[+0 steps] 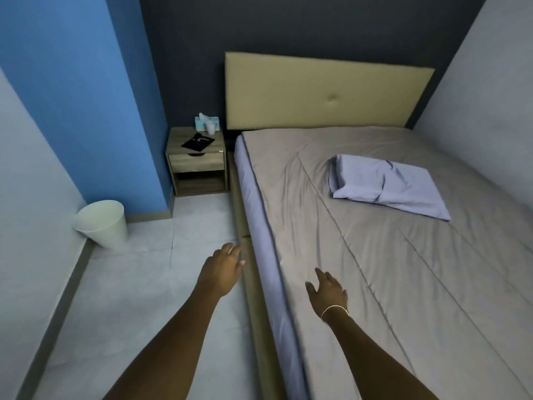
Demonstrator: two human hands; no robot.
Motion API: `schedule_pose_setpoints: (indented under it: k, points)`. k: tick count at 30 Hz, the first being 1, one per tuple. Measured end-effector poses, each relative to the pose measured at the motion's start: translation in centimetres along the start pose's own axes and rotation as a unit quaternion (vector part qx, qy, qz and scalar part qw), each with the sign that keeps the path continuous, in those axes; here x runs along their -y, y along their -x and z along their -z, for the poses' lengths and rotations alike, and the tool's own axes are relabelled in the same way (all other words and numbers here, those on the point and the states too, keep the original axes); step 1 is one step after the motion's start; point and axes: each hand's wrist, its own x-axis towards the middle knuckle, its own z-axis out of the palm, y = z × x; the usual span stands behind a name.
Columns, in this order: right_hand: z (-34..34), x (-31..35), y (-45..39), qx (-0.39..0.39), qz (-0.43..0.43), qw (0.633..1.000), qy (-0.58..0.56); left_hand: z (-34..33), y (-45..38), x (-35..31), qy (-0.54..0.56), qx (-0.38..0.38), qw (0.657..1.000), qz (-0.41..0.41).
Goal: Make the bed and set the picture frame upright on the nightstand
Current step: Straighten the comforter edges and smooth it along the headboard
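Note:
A grey blanket lies spread over the bed, creased near its middle, with a lilac sheet showing along the left side. A lilac pillow lies askew on the blanket, well below the beige headboard. On the wooden nightstand left of the bed a black picture frame lies flat. My left hand hovers over the floor beside the bed edge, fingers relaxed, holding nothing. My right hand reaches over the blanket's left edge with fingers spread; whether it touches the blanket is unclear.
A tissue box and a white cup stand at the back of the nightstand. A white bin leans against the left wall. Pale tiled floor runs between that wall and the bed. The bed's right side meets the wall.

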Motion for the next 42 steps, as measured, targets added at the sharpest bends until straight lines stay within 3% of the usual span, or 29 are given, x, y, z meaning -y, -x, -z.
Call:
schedule_pose_setpoints:
  k: [12, 20, 27, 34, 42]
  points:
    - [-1.4, 11.5, -9.4, -0.081, 0.063, 0.994, -0.037, 2.6, -11.4, 6.3, 0.027, -0.012, 0.994, -0.103]
    - [-1.5, 17.6, -22.4, -0.128, 0.068, 0.984, -0.106, 3.7, -25.3, 12.3, 0.003, -0.013, 0.987, -0.161]
    - [0.5, 25.5, -34.6, -0.118, 0.089, 0.983, -0.113, 6.2, -36.2, 18.4, 0.044, -0.016, 0.994, -0.097]
    - [2.2, 33.2, -49.8, -0.15, 0.102, 0.975, -0.128, 8.0, -52.0, 25.5, 0.036, -0.018, 0.996, -0.081]
    - [5.2, 43.5, -65.4, -0.188, 0.045, 0.967, -0.165, 12.5, -74.5, 30.4, 0.034, -0.023, 0.991, -0.124]
